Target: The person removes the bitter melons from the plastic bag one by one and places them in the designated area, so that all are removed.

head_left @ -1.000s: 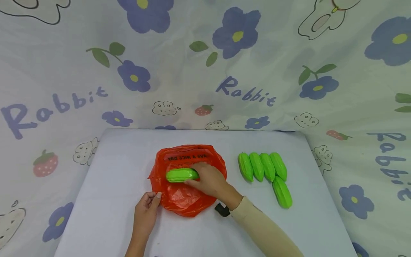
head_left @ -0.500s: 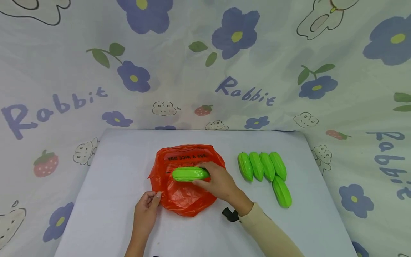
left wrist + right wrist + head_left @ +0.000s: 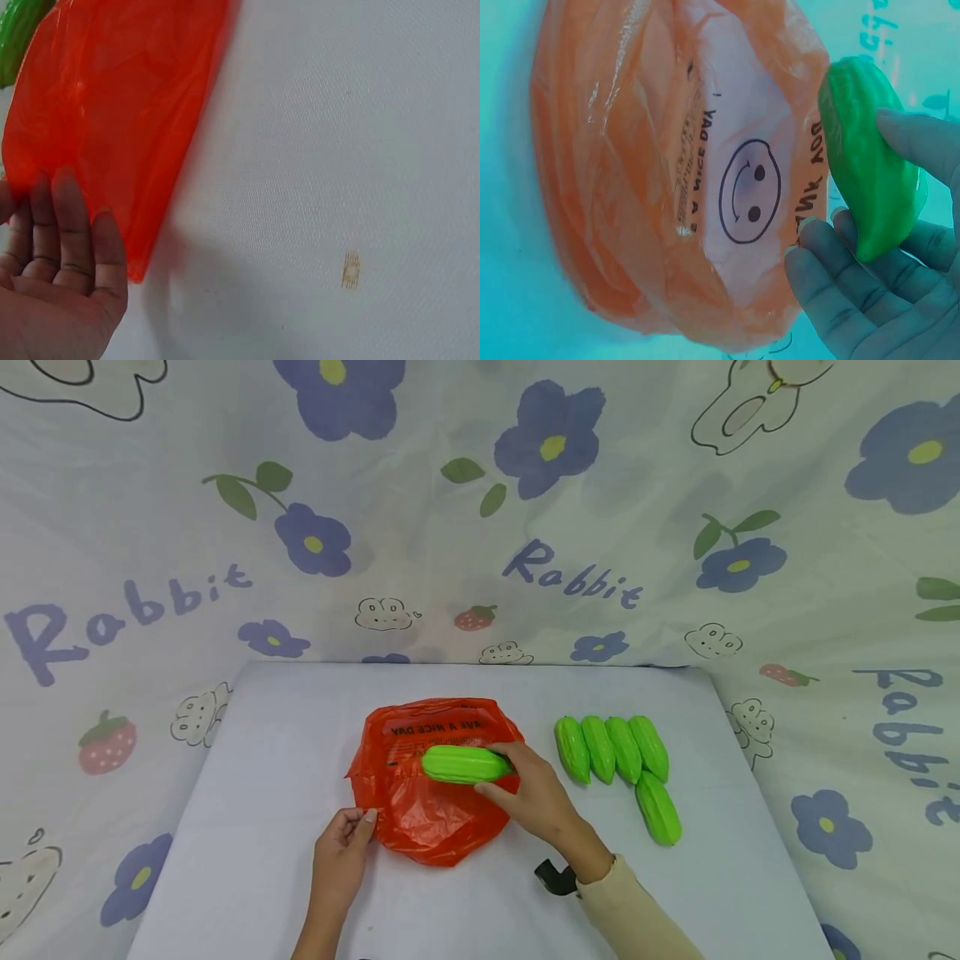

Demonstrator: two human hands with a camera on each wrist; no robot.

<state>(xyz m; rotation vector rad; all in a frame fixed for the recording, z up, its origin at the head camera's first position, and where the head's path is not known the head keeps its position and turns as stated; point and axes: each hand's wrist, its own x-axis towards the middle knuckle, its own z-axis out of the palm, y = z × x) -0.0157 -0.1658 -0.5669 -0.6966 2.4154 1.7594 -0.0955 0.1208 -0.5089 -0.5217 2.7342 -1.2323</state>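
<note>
My right hand (image 3: 542, 795) holds a glossy, ridged green bitter melon (image 3: 461, 764) by one end, above the red plastic bag (image 3: 420, 827). In the right wrist view the thumb lies on one side of the bitter melon (image 3: 866, 150) and the fingers on the other. The bag stands with its mouth spread wide, and printed lettering and a smiley face show on it. At the bag's near left rim, my left hand (image 3: 343, 852) pinches the plastic. The left wrist view shows the fingers of the left hand (image 3: 64, 277) partly behind the thin red plastic (image 3: 112, 112).
Four-sided white table (image 3: 255, 760) under everything. Right of the bag, several bitter melons (image 3: 611, 750) lie side by side, and one more bitter melon (image 3: 658, 808) lies below them. Patterned cloth (image 3: 420, 527) hangs behind and beside the table. A black strap-like piece (image 3: 555, 878) shows at the right wrist.
My right hand has moved to the right with the bitter melon, from over the bag's middle toward its right rim. The left hand keeps its place on the bag's rim.
</note>
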